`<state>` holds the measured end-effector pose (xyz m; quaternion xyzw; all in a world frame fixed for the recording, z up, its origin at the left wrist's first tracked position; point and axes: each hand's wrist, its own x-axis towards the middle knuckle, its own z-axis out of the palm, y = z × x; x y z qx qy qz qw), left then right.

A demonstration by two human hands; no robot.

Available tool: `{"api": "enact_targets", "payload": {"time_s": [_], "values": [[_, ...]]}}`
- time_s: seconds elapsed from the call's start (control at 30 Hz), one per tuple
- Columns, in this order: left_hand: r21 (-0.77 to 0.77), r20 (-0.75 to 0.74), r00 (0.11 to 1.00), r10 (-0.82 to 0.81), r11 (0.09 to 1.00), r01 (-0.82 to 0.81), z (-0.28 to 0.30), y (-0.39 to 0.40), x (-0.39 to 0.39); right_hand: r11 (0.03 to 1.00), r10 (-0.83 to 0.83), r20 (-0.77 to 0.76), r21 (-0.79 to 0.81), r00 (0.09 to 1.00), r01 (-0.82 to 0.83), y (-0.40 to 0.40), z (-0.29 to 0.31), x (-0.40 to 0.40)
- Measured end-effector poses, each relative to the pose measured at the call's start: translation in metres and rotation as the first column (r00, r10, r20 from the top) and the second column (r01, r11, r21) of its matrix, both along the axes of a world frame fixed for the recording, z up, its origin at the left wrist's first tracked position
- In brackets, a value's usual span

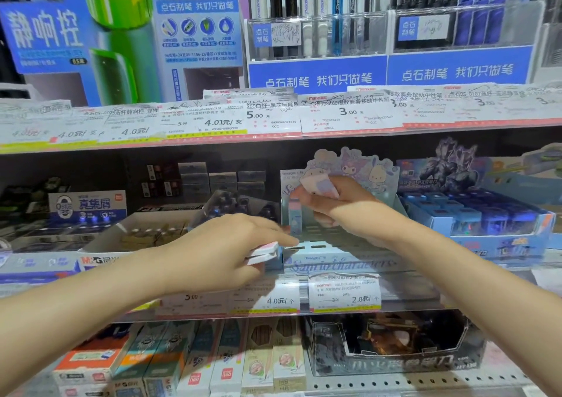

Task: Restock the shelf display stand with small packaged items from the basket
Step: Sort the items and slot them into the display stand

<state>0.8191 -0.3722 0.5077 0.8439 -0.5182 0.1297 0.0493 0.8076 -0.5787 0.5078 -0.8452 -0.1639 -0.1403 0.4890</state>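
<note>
A light-blue cartoon-character display stand (340, 253) sits on the middle shelf, its slotted tray mostly bare. One pink-and-blue packaged item (294, 214) stands upright at the stand's left side. My left hand (225, 250) grips two small pink-and-white packs (263, 253) at the stand's front left corner. My right hand (331, 205) is over the stand's back part and pinches a small pink-and-lilac pack (319, 185) between fingers and thumb. The basket is out of view.
A white carton (127, 238) of small items sits left of the stand, a blue boxed display (474, 214) to its right. Price labels (343, 293) line the shelf edge below. Pen racks (316, 31) fill the upper shelf, pencil boxes (213, 360) the lower.
</note>
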Motion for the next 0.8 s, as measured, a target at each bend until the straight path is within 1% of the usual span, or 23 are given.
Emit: {"api": "enact_targets", "payload": {"time_s": [0.03, 0.07, 0.1, 0.13, 0.2, 0.23, 0.3, 0.37, 0.4, 0.47, 0.5, 0.53, 0.6, 0.63, 0.7, 0.8], "values": [[-0.098, -0.027, 1.0, -0.007, 0.995, 0.004, 0.001, -0.001, -0.002, 0.986, 0.088, -0.059, 0.148, 0.994, -0.078, 0.0, 0.001, -0.004], [-0.201, -0.073, 0.997, -0.004, 0.979, -0.011, 0.001, -0.001, -0.002, 0.95, 0.188, -0.104, 0.272, 0.977, -0.154, 0.001, 0.002, -0.009], [-0.292, -0.139, 0.99, 0.004, 0.955, -0.045, 0.002, -0.002, -0.004, 0.907, 0.288, -0.139, 0.355, 0.947, -0.224, 0.003, 0.003, -0.014], [-0.37, -0.204, 0.979, 0.005, 0.925, -0.082, 0.004, -0.004, -0.007, 0.871, 0.373, -0.174, 0.403, 0.911, -0.28, 0.003, 0.003, -0.019], [-0.501, -0.312, 0.95, -0.031, 0.855, -0.137, 0.011, -0.008, -0.012, 0.838, 0.451, -0.23, 0.442, 0.862, -0.32, 0.005, 0.004, -0.026], [-0.545, -0.389, 0.92, -0.047, 0.817, -0.189, 0.013, -0.011, -0.014, 0.831, 0.463, -0.235, 0.451, 0.855, -0.326, 0.005, 0.004, -0.029], [-0.579, -0.577, 0.814, -0.066, 0.736, -0.35, 0.015, -0.015, -0.017, 0.825, 0.473, -0.221, 0.452, 0.853, -0.341, 0.007, 0.004, -0.032], [-0.531, -0.749, 0.656, -0.096, 0.679, -0.507, 0.017, -0.018, -0.018, 0.847, 0.453, -0.161, 0.385, 0.877, -0.367, 0.01, 0.001, -0.031], [-0.485, -0.822, 0.554, -0.13, 0.669, -0.563, 0.019, -0.018, -0.017, 0.882, 0.41, -0.097, 0.293, 0.907, -0.368, 0.011, -0.001, -0.03], [-0.383, -0.917, 0.342, -0.206, 0.697, -0.606, 0.023, -0.018, -0.015, 0.952, 0.306, 0.113, -0.012, 0.945, -0.307, 0.015, -0.004, -0.031], [-0.343, -0.938, 0.261, -0.229, 0.725, -0.598, 0.023, -0.018, -0.014, 0.96, 0.264, 0.217, -0.156, 0.94, -0.233, 0.017, -0.005, -0.03], [-0.315, -0.949, 0.197, -0.245, 0.752, -0.579, 0.024, -0.017, -0.013, 0.956, 0.225, 0.29, -0.25, 0.93, -0.154, 0.017, -0.005, -0.031], [-0.297, -0.953, 0.116, -0.28, 0.788, -0.539, 0.025, -0.017, -0.012, 0.94, 0.177, 0.349, -0.337, 0.92, -0.053, 0.016, -0.005, -0.033], [-0.296, -0.952, 0.093, -0.292, 0.795, -0.53, 0.026, -0.017, -0.012, 0.93, 0.173, 0.358, -0.367, 0.918, -0.032, 0.015, -0.004, -0.034], [-0.288, -0.952, 0.068, -0.297, 0.804, -0.52, 0.027, -0.017, -0.011, 0.913, 0.175, 0.362, -0.407, 0.916, -0.013, 0.014, -0.004, -0.035], [-0.254, -0.963, 0.056, -0.264, 0.814, -0.523, 0.029, -0.017, -0.011, 0.897, 0.184, 0.362, -0.441, 0.914, -0.006, 0.01, -0.003, -0.035]]}}
